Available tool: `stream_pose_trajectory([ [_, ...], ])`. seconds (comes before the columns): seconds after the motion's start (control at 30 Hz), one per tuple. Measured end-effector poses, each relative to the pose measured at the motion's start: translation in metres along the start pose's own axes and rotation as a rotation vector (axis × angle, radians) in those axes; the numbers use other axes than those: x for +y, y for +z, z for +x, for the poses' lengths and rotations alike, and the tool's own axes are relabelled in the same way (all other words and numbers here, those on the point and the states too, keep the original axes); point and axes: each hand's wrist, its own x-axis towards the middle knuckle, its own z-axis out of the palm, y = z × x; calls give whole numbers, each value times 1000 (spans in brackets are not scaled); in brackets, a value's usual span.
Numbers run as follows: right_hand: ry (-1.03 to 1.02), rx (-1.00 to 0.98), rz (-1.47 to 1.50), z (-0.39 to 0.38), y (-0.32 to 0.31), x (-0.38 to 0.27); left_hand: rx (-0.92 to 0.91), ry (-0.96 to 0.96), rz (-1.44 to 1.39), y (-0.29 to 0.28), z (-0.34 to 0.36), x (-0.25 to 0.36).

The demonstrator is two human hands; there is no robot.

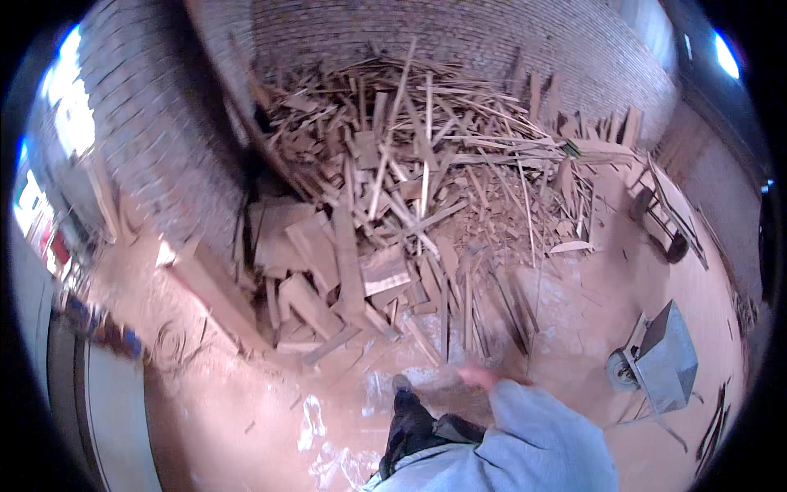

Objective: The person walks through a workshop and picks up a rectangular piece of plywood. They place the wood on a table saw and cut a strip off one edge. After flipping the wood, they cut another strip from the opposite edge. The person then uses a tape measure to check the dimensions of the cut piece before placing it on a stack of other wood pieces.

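My right hand point(477, 377) reaches out from a light blue-grey sleeve at the lower middle, low over the dusty floor near the front of a large heap of wood offcuts point(393, 271). Its fingers are blurred, so I cannot make out whether it holds anything. My left hand is out of sight. One of my dark shoes point(402, 385) shows below, beside some pale splatters on the floor. Planks, slats and broken boards lie loosely across the heap.
Brick walls point(443, 25) back the heap. A long wooden beam point(209, 291) lies at left. To the right stand a wheeled metal cart point(656, 230) and a grey metal machine point(664, 361) on the floor. A pale panel point(111, 418) is at the lower left.
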Motion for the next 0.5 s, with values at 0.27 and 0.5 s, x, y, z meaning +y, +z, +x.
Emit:
stream_pose_trajectory([
  [0.27,-937,-40,-264,-179,154,-341,658,-146,-426,-56,-169,-312],
  [0.5,-1159,-431,-1332,-271,297,-300,1133,-739,-936,-24,-298,-500],
])
